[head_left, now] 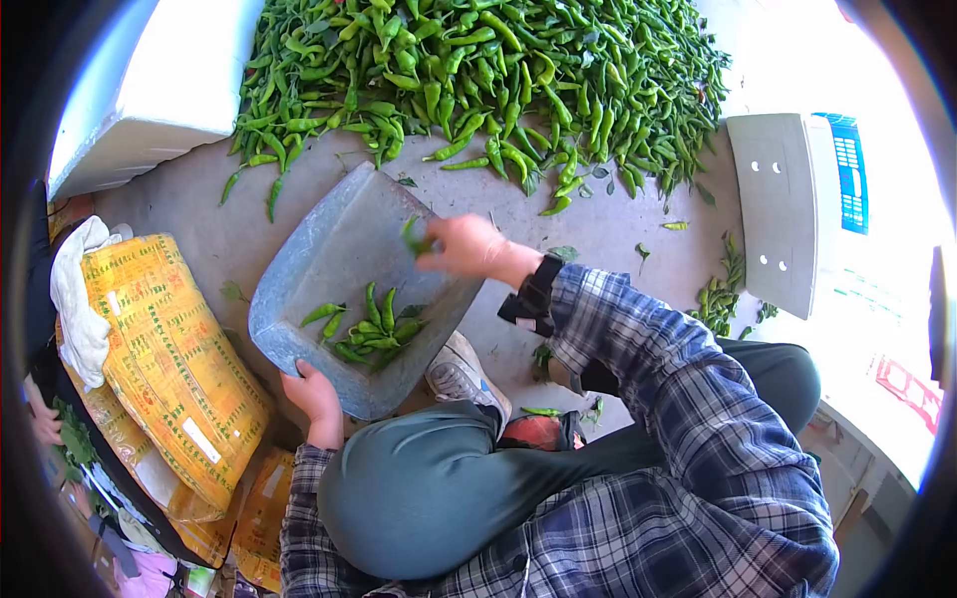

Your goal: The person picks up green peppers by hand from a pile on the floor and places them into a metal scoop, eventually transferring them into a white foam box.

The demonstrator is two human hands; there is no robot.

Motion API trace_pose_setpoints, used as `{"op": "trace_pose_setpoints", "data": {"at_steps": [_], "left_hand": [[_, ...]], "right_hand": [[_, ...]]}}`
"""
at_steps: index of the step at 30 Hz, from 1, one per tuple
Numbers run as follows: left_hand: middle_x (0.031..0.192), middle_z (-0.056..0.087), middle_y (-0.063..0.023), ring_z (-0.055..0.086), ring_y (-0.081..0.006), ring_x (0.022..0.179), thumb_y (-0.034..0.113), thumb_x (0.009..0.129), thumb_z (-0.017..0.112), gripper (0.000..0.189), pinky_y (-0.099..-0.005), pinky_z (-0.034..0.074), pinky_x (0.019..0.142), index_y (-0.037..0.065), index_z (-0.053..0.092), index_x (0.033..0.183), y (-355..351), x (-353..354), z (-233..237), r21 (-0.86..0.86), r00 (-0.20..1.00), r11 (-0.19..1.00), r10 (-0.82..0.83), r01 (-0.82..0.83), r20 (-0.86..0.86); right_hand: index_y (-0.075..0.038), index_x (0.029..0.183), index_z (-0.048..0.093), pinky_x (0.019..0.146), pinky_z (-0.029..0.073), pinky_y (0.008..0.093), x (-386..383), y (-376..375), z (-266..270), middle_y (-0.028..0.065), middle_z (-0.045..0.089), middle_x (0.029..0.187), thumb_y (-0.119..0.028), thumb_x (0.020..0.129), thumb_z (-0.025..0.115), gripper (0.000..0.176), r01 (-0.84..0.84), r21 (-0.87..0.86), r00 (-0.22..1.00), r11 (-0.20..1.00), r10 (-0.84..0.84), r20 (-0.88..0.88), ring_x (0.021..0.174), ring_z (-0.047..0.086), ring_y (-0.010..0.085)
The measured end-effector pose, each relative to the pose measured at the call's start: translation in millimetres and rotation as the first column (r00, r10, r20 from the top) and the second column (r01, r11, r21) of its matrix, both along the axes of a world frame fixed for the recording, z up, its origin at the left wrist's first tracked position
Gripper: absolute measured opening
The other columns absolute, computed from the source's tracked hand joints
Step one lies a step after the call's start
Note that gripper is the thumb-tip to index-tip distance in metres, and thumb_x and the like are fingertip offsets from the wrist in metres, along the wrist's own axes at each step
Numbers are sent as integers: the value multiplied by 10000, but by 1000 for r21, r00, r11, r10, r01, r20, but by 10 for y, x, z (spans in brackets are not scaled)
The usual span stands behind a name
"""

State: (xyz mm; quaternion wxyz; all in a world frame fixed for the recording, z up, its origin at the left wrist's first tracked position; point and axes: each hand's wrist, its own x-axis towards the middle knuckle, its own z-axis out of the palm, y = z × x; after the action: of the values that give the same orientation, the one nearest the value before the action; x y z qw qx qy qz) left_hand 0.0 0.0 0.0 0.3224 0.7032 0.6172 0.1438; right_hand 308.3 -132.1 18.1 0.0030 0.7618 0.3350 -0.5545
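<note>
A grey plastic scoop [339, 234] rests tilted over the floor by my knee, with several green peppers [374, 324] gathered in its lower part. My left hand [315, 397] is closed on the scoop's near edge, the thumb over the rim. Above the scoop's right side, my right hand [463, 247] pinches a green pepper [415, 237], slightly blurred. A large pile of green peppers [498, 75] covers the floor beyond the scoop.
White foam boxes stand at the upper left [150, 120] and right [778, 199], near a blue crate [847, 174]. Yellow printed cardboard [169, 349] with a white cloth [80, 289] lies left. Another person's hand [45, 414] shows at the left edge. Loose peppers [718, 299] lie right.
</note>
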Motion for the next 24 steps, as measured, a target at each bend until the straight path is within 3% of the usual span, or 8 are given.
{"op": "trace_pose_setpoints", "data": {"at_steps": [2, 5, 8, 11, 15, 17, 21, 24], "left_hand": [[1037, 581, -253, 570, -365, 947, 37, 853, 457, 283, -400, 418, 835, -94, 493, 1101, 7, -10, 4, -19, 1000, 1000, -2, 2, 3], [1031, 580, -258, 570, -371, 938, 32, 852, 453, 276, -400, 419, 829, -97, 497, 1092, 101, 14, 31, 38, 1000, 999, -16, 16, -7], [1015, 583, -261, 570, -378, 930, 32, 849, 456, 274, -402, 420, 826, -95, 501, 1087, 87, -16, 55, 29, 1000, 1000, -2, 3, -14], [1001, 587, -259, 571, -381, 923, 40, 848, 461, 273, -403, 421, 824, -92, 505, 1083, 53, 33, 49, 25, 1000, 1000, 18, -18, -17], [981, 592, -258, 577, -379, 910, 50, 845, 465, 263, -407, 427, 808, -90, 518, 1061, 25, 27, 26, 37, 1000, 999, 12, -12, -5], [962, 596, -256, 581, -381, 897, 60, 844, 468, 243, -414, 432, 788, -86, 535, 1026, 33, 2, -15, 31, 1000, 1000, 2, -2, -27], [908, 605, -244, 580, -393, 861, 61, 822, 475, 225, -417, 436, 772, -73, 545, 989, -11, 81, 46, 79, 999, 997, -5, 7, -31], [888, 604, -240, 582, -387, 846, 64, 812, 476, 227, -415, 437, 765, -64, 544, 987, -2, 71, 12, 104, 999, 994, -11, 15, -34]], "right_hand": [[-91, 1092, 577, 764, 481, 407, -202, -103, 2, 165, 588, 1018, -494, 740, 607, 536, -19, 698, 990, 716, -85, 114, 919, 576, 354], [-84, 1033, 576, 710, 486, 409, 238, 138, -93, 136, 575, 920, -311, 765, 595, 351, -30, 563, 819, 826, -302, 487, 857, 575, 312], [-142, 1113, 530, 878, 405, 482, 543, 56, -363, 212, 349, 1308, -75, 746, 514, 374, -59, 483, 530, 874, -382, 757, 1169, 379, 378], [-115, 1034, 577, 908, 368, 496, 611, -128, -469, 225, 296, 1356, -93, 764, 520, 276, -144, 399, 667, 906, -209, 715, 1199, 362, 369], [-111, 970, 596, 914, 370, 465, 521, -377, -524, 208, 345, 1333, -121, 739, 539, 238, -280, 459, 664, 843, -175, 727, 1173, 396, 349], [-103, 945, 605, 899, 377, 446, 546, -467, -517, 175, 442, 1250, -145, 709, 555, 244, -259, 606, 569, 752, -388, 725, 1119, 435, 322], [-78, 918, 585, 783, 442, 429, 639, -497, -307, 131, 546, 1010, -151, 698, 573, 232, -38, 436, 656, 899, -307, 690, 952, 521, 317], [-90, 917, 582, 749, 449, 424, 670, -510, -448, 123, 542, 960, -151, 717, 579, 209, -163, 438, 659, 884, -233, 715, 928, 531, 317]]}}
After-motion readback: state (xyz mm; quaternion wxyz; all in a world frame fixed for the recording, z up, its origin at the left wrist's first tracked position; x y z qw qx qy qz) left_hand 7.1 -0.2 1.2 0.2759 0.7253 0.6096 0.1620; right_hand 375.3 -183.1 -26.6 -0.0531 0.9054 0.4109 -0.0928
